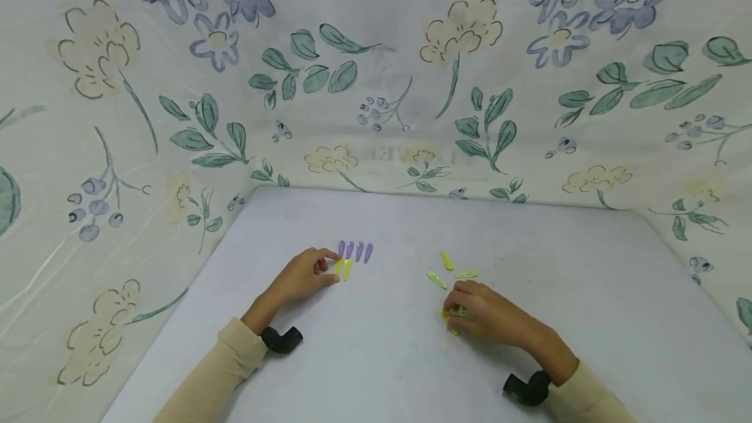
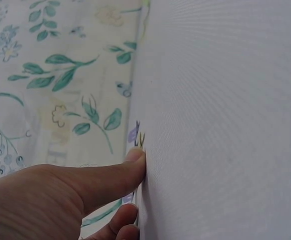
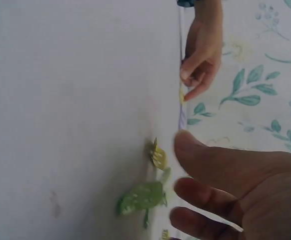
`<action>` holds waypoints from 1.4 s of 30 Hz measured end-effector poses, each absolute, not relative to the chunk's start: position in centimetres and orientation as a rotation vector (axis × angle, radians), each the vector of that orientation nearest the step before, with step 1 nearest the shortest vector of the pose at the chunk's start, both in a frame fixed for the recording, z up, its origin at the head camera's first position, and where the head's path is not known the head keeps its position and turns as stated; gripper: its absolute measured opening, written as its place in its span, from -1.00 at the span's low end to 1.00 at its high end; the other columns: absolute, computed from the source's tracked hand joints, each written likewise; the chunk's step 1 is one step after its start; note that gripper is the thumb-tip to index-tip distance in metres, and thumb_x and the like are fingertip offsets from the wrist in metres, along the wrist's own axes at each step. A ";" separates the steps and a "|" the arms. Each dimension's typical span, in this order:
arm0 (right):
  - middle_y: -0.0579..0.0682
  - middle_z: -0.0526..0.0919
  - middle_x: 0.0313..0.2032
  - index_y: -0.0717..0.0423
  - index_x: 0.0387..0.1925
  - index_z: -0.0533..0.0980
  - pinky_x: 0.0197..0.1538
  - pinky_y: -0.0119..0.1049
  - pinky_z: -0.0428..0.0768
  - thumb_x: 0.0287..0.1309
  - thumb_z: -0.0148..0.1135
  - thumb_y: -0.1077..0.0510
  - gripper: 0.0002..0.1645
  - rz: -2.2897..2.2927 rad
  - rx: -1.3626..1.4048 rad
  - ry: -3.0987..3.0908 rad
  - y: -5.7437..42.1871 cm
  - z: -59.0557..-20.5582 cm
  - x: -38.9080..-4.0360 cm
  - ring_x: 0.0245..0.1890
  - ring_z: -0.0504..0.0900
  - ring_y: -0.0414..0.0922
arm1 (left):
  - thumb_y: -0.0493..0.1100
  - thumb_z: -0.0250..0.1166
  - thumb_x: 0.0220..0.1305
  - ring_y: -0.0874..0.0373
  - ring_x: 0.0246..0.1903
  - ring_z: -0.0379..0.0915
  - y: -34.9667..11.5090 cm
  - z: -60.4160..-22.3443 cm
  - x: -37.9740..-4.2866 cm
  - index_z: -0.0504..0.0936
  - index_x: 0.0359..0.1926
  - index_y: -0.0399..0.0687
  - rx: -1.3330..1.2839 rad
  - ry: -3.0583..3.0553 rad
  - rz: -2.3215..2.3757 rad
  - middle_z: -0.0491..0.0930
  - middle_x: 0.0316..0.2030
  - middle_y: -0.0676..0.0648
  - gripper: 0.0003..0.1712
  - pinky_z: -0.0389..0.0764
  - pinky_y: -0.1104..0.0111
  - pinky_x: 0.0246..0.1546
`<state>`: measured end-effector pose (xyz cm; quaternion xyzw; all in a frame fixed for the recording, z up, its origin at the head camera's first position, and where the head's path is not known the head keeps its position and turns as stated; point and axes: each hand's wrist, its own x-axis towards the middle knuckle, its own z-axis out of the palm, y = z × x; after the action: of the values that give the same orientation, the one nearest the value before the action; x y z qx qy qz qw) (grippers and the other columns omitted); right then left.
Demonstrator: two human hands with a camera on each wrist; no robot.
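Snap hair clips lie on the white table in two groups. My left hand (image 1: 305,273) has its index finger and thumb at the two ends of a yellow hair clip (image 1: 337,267), pinching it against the table. Beside it lies a second yellow hair clip (image 1: 347,269), just below a row of several purple hair clips (image 1: 360,252). My right hand (image 1: 490,314) hovers with thumb and fingers apart over another yellow hair clip (image 1: 445,316). A green hair clip (image 3: 143,197) sits close to the right fingers and is partly hidden by them in the head view.
Past the right hand lie one more yellow clip (image 1: 447,260) and two light green clips, one slanted (image 1: 437,279) and one nearly level (image 1: 467,274). A flower-printed cloth (image 1: 399,149) rises behind the table (image 1: 388,358) and along its sides.
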<state>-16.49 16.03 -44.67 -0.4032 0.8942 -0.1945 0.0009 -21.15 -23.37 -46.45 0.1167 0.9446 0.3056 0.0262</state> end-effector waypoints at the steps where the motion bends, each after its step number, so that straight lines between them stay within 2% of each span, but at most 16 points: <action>1: -0.25 0.56 -0.25 -0.03 -0.17 0.66 -0.13 -0.35 0.55 0.08 0.49 0.07 -0.74 -0.612 -1.250 2.782 16.1 -44.5 -16.5 -0.24 0.49 -0.32 | -0.09 0.46 0.20 0.12 -0.31 0.38 -23.4 -46.4 -21.2 0.63 0.17 0.02 0.361 2.920 0.941 0.54 -0.26 -0.06 -0.50 0.44 0.28 -0.26; 4: -0.23 0.55 -0.21 0.02 -0.01 0.65 -0.14 -0.37 0.54 0.06 0.50 0.05 -0.58 -0.577 -1.206 2.724 16.4 -44.1 -16.7 -0.22 0.47 -0.30 | -0.09 0.46 0.20 0.12 -0.31 0.38 -23.4 -46.4 -21.4 0.63 0.17 0.03 0.361 2.921 0.940 0.54 -0.26 -0.06 -0.50 0.43 0.29 -0.27; 7: -0.22 0.53 -0.19 0.04 0.04 0.64 -0.13 -0.37 0.53 0.06 0.50 0.02 -0.51 -0.542 -1.183 2.702 16.5 -43.9 -16.8 -0.20 0.44 -0.30 | -0.08 0.46 0.19 0.12 -0.32 0.37 -23.5 -46.4 -21.4 0.63 0.17 0.04 0.364 2.922 0.942 0.53 -0.26 -0.05 -0.50 0.43 0.29 -0.27; 25: -0.19 0.52 -0.18 0.09 0.04 0.65 -0.12 -0.40 0.51 0.04 0.52 -0.02 -0.48 -0.598 -1.226 2.664 16.7 -44.3 -16.7 -0.19 0.42 -0.29 | -0.10 0.46 0.19 0.12 -0.32 0.37 -23.3 -46.2 -21.0 0.64 0.15 -0.01 0.386 2.925 0.958 0.53 -0.27 -0.06 -0.51 0.43 0.29 -0.27; 33: -0.21 0.51 -0.20 0.05 -0.02 0.65 -0.12 -0.40 0.52 0.04 0.51 -0.09 -0.50 -0.599 -1.247 2.689 16.5 -44.4 -16.7 -0.20 0.44 -0.29 | -0.09 0.46 0.20 0.13 -0.32 0.38 -23.4 -46.2 -20.9 0.64 0.15 0.00 0.383 2.928 0.957 0.53 -0.27 -0.05 -0.52 0.43 0.29 -0.28; 37: -0.25 0.57 -0.17 0.01 -0.01 0.62 -0.08 -0.34 0.52 0.08 0.48 -0.14 -0.50 -0.647 -1.199 2.712 16.3 -44.0 -16.6 -0.19 0.47 -0.31 | -0.10 0.47 0.19 0.13 -0.32 0.38 -23.5 -46.3 -21.0 0.64 0.15 0.00 0.383 2.937 0.961 0.52 -0.28 -0.05 -0.51 0.43 0.29 -0.28; 42: -0.30 0.68 -0.16 0.04 0.07 0.59 -0.04 -0.25 0.47 0.13 0.46 -0.05 -0.50 -0.811 -1.169 2.724 16.7 -43.7 -16.6 -0.20 0.58 -0.33 | -0.10 0.47 0.17 0.14 -0.33 0.37 -23.4 -46.6 -21.0 0.64 0.15 0.01 0.362 2.924 0.957 0.52 -0.28 -0.04 -0.51 0.43 0.31 -0.28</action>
<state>-16.55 16.68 -43.71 -0.3802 0.8858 -0.2638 0.0344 -21.00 -23.43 -46.62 0.1170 0.9437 0.3088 0.0221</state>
